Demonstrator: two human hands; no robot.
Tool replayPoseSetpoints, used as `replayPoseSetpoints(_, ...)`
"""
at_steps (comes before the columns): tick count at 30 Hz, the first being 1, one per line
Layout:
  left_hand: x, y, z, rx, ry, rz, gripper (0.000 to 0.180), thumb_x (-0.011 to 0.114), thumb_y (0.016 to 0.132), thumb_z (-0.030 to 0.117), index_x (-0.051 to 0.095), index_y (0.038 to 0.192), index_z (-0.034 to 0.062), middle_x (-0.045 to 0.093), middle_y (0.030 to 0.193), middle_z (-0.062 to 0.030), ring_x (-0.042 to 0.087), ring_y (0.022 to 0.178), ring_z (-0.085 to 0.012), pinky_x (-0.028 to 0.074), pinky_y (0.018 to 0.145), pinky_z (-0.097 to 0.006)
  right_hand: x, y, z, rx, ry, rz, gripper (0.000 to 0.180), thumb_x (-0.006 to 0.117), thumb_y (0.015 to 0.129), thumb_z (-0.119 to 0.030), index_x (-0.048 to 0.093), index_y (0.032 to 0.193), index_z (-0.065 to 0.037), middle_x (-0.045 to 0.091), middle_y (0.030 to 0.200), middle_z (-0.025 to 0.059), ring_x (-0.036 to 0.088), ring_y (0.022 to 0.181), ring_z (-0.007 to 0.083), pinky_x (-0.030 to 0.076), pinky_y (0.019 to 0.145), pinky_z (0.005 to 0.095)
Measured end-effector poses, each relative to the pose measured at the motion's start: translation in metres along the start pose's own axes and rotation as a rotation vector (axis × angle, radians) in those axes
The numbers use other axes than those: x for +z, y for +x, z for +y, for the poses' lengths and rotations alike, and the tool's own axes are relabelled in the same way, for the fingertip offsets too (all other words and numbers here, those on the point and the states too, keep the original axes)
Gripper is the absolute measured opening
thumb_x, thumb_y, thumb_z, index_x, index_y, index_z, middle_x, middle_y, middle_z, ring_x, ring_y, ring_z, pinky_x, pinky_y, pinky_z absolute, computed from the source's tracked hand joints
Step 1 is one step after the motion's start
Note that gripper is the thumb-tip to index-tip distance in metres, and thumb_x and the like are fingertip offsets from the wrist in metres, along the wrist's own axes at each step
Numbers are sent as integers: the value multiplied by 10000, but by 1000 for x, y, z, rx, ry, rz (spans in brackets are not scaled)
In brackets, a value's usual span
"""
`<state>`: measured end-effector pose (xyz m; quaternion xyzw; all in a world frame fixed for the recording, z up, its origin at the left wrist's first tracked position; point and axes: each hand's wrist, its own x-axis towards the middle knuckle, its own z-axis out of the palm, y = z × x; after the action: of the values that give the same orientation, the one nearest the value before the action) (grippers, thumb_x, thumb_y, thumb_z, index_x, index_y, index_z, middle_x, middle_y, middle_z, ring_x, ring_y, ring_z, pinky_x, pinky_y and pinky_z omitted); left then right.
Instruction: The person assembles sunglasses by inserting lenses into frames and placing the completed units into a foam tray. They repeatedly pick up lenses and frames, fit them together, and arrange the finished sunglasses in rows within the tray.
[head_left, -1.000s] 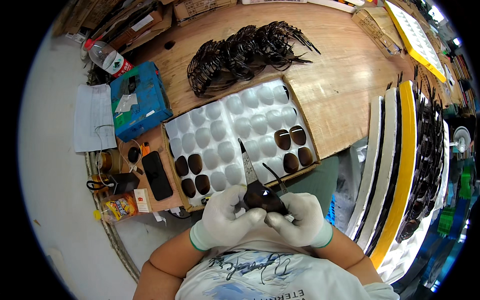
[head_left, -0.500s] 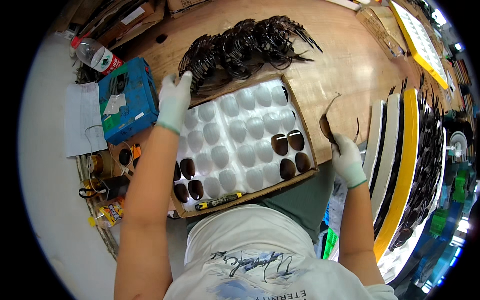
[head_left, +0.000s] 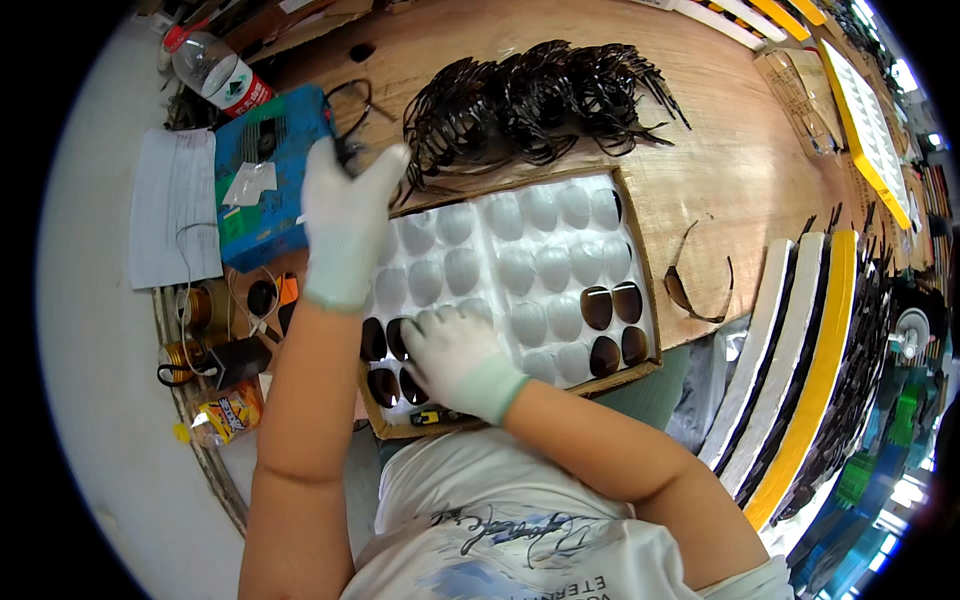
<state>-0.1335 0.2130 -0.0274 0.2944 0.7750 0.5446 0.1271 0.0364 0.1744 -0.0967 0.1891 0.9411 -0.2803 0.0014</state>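
Note:
My left hand (head_left: 348, 215), in a white glove, holds a dark, thin-rimmed glasses frame (head_left: 352, 112) between thumb and fingers beside the blue box. My gloved right hand (head_left: 455, 355) reaches into the shallow cardboard tray (head_left: 640, 270), its fingers apart and slightly blurred. Its fingertips meet the edge of a brown sunglass lens (head_left: 397, 337); several such lenses lie in the tray's near corners. White liner with rounded pockets fills the tray. A pair of brown sunglasses (head_left: 690, 294) rests on the table right of it. Behind the tray lies a heap of dark glasses frames (head_left: 535, 105).
The blue box (head_left: 268, 180) and a red-capped bottle (head_left: 215, 70) stand at left. A yellow-and-black tool (head_left: 428, 416) lies along the tray's near edge. Stacked white and yellow trays (head_left: 800, 370) holding dark glasses crowd the right side; a yellow-edged tray (head_left: 870, 135) is farther back.
My right hand has let go of the sunglasses on the table at right and moved left into the tray. My left hand has taken a glasses frame from the heap and drawn it leftward.

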Motion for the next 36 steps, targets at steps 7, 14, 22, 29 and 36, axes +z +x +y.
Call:
replayPoseSetpoints(7, -92, -133, 26, 231, -102, -320, 149, 540, 943, 96, 550, 1036, -20, 581, 864, -85, 549, 723, -116, 468, 647, -275, 14, 23, -14, 83, -181, -38, 221, 632, 866, -180, 681, 1056, -77, 651, 1097, 80, 626, 1069, 286, 513, 863, 402)
replayPoseSetpoints(14, -104, -190, 28, 45, -281, -410, 241, 524, 974, 63, 465, 1193, -17, 664, 1024, -177, 672, 882, -209, 544, 867, -366, -15, -58, -4, -21, 267, 101, 193, 632, 881, -154, 653, 1046, -56, 644, 926, 130, 665, 851, 353, 549, 768, 448)
replayPoseSetpoints(22, -64, -197, 36, 140, 208, -927, 267, 572, 963, 180, 619, 1099, -45, 699, 812, -184, 707, 725, -340, 555, 698, -364, -74, -179, -11, 324, 1069, 581, 263, 730, 906, -46, 640, 1135, 48, 734, 1049, 141, 720, 918, 160, 579, 800, 299)
replayPoseSetpoints(29, -38, -205, 58, 137, -37, -1009, 243, 529, 1014, 185, 622, 1082, -29, 726, 833, -175, 725, 725, -330, 567, 674, -381, -105, -191, 7, 317, 1172, 477, 229, 652, 944, 1, 648, 1164, 66, 696, 927, 91, 672, 878, 136, 551, 820, 285)
replayPoseSetpoints(36, -41, -208, 60, 159, -125, -1095, 256, 530, 1018, 190, 613, 1031, -52, 732, 791, -131, 726, 688, -264, 566, 650, -345, -98, -193, 32, 262, 1634, 160, 297, 568, 1030, -250, 671, 989, 26, 651, 852, 58, 607, 751, 129, 494, 706, 289)
